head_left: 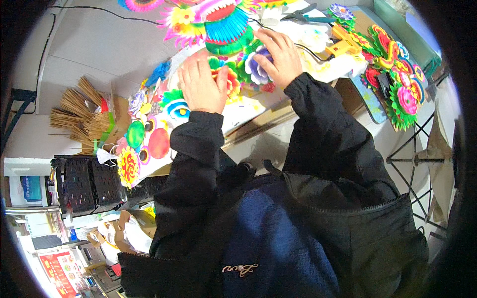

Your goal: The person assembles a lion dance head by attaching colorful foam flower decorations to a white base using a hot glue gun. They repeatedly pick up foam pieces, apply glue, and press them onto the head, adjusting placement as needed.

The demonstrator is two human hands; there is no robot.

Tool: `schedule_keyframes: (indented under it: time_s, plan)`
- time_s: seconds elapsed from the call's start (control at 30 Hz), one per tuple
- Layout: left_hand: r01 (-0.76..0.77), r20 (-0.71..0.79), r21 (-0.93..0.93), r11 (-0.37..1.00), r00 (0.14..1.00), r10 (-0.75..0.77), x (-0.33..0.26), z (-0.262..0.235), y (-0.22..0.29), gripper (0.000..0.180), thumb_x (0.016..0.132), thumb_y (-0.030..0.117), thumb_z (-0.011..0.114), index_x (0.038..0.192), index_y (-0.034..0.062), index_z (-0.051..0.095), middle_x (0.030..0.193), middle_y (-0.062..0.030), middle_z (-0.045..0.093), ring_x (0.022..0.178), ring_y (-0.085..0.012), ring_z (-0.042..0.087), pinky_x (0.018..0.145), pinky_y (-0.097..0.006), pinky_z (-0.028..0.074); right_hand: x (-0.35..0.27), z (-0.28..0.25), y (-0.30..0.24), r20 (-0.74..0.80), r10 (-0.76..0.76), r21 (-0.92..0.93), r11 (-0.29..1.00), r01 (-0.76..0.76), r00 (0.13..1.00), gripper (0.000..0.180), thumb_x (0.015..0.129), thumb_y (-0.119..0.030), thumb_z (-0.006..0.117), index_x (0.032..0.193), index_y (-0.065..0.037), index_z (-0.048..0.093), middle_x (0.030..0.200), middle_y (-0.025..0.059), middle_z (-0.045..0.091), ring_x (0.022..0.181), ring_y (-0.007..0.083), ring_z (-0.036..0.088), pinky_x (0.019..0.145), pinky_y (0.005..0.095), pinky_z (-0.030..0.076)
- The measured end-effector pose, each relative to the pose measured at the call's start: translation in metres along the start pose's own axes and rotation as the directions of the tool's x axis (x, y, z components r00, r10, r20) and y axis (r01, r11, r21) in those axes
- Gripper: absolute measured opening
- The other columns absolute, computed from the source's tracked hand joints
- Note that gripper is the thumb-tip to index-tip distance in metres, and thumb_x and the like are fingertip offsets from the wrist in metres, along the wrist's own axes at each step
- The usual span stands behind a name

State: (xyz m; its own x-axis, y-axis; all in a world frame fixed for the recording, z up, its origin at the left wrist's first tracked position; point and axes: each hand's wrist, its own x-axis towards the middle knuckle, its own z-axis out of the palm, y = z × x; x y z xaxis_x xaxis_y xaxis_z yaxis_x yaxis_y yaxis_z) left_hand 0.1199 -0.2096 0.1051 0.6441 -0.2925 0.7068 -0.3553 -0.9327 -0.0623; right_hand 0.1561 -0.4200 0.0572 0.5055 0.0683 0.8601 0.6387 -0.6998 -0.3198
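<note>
Purple, the flower [255, 74] on the counter [239, 113] at your open right hand [282, 57] looks light and easily creased; support its base. Your left hand [202, 85] lies open too.

One left hand [202, 83], one right hand [279, 57]. One worktop [244, 108], with one glue gun [346, 46] between one and two o'clock, one pliers [318, 20] at one, one green disc [135, 134] and one red disc [159, 143] at nine. One poster [60, 273] at eight. Sticks [82, 115]: uncountably many.
</note>
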Motion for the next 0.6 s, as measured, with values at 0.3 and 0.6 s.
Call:
schedule_keyframes:
  time_s: [0.3,0.6]
  plan:
    - [0.240,-0.199,-0.339,0.910,0.927,-0.319,-0.054,-0.046,-0.135,0.054,0.096,0.035,0.047,0.129,-0.0075,0.047,0.132,-0.0246,0.049,0.124,-0.0365,0.044,0.107,-0.040,0.030,-0.053,-0.019,0.003,-0.287,0.573,0.366,0.806,-0.464,0.768,0.046,0.098,-0.027,0.045,0.131,0.005,0.043,0.118,0.0240,0.054,0.113,0.0347,0.049,0.098,0.0405,0.037]
    - [0.975,0.170,-0.070,0.211,0.220,-0.960,-0.222,-0.073,-0.221,0.072,0.090,0.057,0.041,0.134,-0.0002,0.040,0.136,-0.0208,0.045,0.120,-0.0353,0.046,0.097,-0.044,0.036,-0.161,0.049,-0.093,0.584,0.599,0.757,-0.157,-0.634,0.548,0.018,0.094,-0.010,0.045,0.102,-0.002,0.060,0.081,0.0071,0.065,0.064,0.0131,0.058,0.060,0.0269,0.049]
